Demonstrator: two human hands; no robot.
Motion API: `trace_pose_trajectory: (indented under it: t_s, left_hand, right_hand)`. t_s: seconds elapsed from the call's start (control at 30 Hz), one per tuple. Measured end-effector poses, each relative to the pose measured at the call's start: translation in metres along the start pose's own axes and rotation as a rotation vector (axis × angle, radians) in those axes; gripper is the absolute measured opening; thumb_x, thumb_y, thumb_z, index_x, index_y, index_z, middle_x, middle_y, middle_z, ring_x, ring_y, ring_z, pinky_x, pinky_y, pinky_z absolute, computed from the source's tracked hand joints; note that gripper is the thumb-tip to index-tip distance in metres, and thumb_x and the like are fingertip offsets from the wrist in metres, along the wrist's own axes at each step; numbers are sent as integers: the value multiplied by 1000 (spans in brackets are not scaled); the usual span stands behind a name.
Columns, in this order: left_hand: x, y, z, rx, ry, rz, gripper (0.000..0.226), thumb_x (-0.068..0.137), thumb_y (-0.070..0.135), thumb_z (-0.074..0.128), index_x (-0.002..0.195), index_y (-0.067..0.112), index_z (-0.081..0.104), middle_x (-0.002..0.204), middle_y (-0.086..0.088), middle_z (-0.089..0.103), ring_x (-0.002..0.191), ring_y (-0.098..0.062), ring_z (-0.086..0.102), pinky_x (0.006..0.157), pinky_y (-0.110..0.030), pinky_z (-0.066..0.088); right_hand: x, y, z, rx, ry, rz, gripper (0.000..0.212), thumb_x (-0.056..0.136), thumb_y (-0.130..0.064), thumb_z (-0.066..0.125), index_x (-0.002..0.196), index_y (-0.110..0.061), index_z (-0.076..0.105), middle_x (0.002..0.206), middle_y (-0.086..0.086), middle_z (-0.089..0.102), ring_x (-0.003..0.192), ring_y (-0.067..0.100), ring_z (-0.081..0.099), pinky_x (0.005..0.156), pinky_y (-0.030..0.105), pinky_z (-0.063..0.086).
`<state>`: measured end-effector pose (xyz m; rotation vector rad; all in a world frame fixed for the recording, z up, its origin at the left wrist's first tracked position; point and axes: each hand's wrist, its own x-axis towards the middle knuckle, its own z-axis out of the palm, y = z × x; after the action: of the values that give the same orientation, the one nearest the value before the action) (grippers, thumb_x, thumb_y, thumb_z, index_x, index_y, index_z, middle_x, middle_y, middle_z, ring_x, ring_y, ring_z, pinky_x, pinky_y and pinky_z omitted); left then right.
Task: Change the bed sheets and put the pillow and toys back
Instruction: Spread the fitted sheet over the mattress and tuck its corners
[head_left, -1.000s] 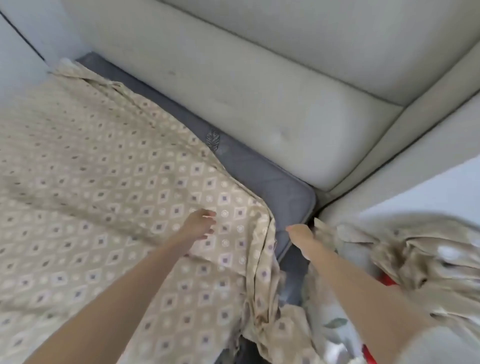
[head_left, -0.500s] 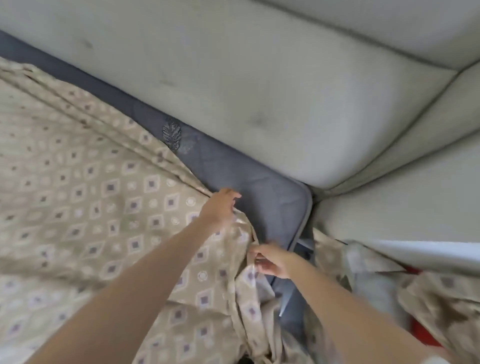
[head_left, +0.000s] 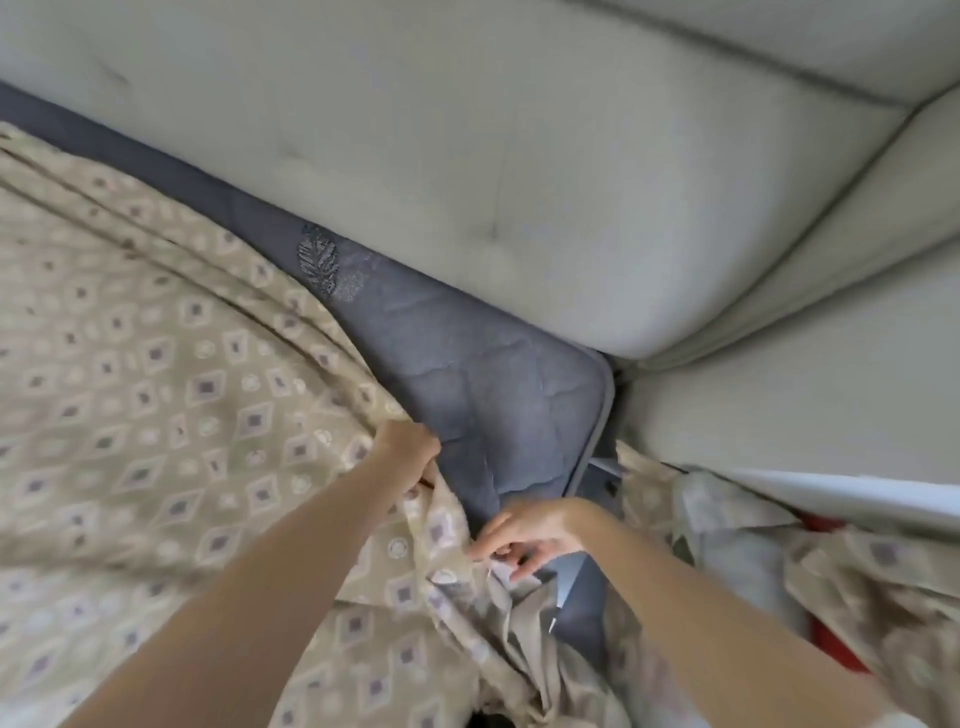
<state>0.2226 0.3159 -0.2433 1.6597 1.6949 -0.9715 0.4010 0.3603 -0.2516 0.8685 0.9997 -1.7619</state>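
A beige bed sheet with a diamond pattern covers most of the blue-grey mattress. The mattress's far right corner lies bare. My left hand grips the sheet's edge just left of that bare corner. My right hand pinches a bunched fold of the same sheet near the mattress's right edge, fingers curled on the cloth. The sheet's corner hangs crumpled below my hands. No pillow or toy is clearly visible.
A padded pale headboard runs along the mattress's far side, and a matching padded panel meets it at the right. More patterned cloth is heaped at the lower right over something red.
My view has closed in on the mattress corner. My left hand moved up to the sheet's edge and gripped it. My right hand came in from the bed's side and took hold of the sheet.
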Motion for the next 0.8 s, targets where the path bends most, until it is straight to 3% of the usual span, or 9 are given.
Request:
trace_pose_trajectory:
  t_s: [0.1, 0.2, 0.33, 0.43, 0.5, 0.6, 0.7, 0.73, 0.8]
  left_hand:
    - [-12, -6, -10, 72, 72, -24, 25, 92, 18, 49, 114, 16, 61, 118, -2, 61, 110, -23, 59, 84, -29, 44]
    - [-27, -17, -29, 103, 145, -60, 24, 92, 16, 48, 113, 14, 61, 113, -3, 62, 106, -23, 60, 79, -29, 43]
    - [-54, -33, -59, 60, 281, -103, 27, 89, 12, 54, 115, 13, 59, 120, -5, 51, 107, -23, 58, 76, -30, 44]
    - [-80, -45, -82, -21, 393, -180, 26, 89, 12, 53, 115, 14, 59, 125, -6, 43, 104, -24, 57, 69, -30, 40]
    - [-98, -53, -94, -60, 453, -213, 26, 91, 13, 51, 116, 14, 56, 123, -6, 44, 103, -26, 58, 68, -31, 38]
    - [-122, -63, -112, -140, 547, -237, 27, 91, 12, 46, 117, 13, 52, 119, -6, 51, 106, -28, 59, 71, -33, 41]
    - [-142, -67, -125, -169, 605, -234, 29, 89, 8, 45, 117, 12, 50, 119, -7, 55, 108, -30, 58, 77, -35, 45]
    - [-148, -68, -129, -177, 621, -234, 29, 89, 8, 45, 117, 11, 49, 119, -9, 55, 108, -31, 58, 76, -35, 45]
    - [-159, -70, -137, -222, 653, -247, 27, 91, 10, 48, 118, 8, 48, 119, -12, 54, 107, -33, 58, 77, -36, 44]
  right_hand:
    - [-9, -2, 7, -35, 167, -17, 25, 81, -31, 71, 102, -20, 61, 101, -3, 54, 89, 11, 49, 78, 21, 48]
    - [-22, -8, 10, 66, 389, -98, 3, 89, -20, 56, 86, -18, 54, 87, -1, 52, 79, 13, 48, 72, 26, 42]
    - [-49, -28, 8, 52, 901, -288, 25, 91, -20, 47, 70, -18, 34, 70, -1, 37, 61, 13, 34, 53, 28, 22]
    - [-88, -53, 11, 135, 897, -383, 33, 88, -38, 55, 70, -22, 34, 69, -4, 36, 60, 11, 36, 54, 26, 25]
    - [-122, -64, 17, -44, 812, -365, 42, 73, -57, 68, 72, -24, 42, 73, -7, 43, 66, 9, 43, 56, 23, 29]
    - [-168, -72, 29, -449, 768, -175, 87, 54, -76, 69, 112, -13, 58, 111, -1, 58, 101, 18, 57, 75, 26, 44]
    - [-193, -70, 45, -846, 909, 13, 35, 79, -45, 70, 85, -12, 60, 95, 0, 66, 87, 20, 58, 69, 26, 45]
    - [-200, -70, 49, -930, 1041, 47, 17, 84, -31, 64, 89, -15, 61, 100, -1, 65, 92, 21, 59, 73, 28, 46]
    - [-217, -71, 56, -982, 1298, 81, 28, 88, -19, 53, 115, -18, 60, 120, -1, 60, 113, 22, 57, 85, 31, 47]
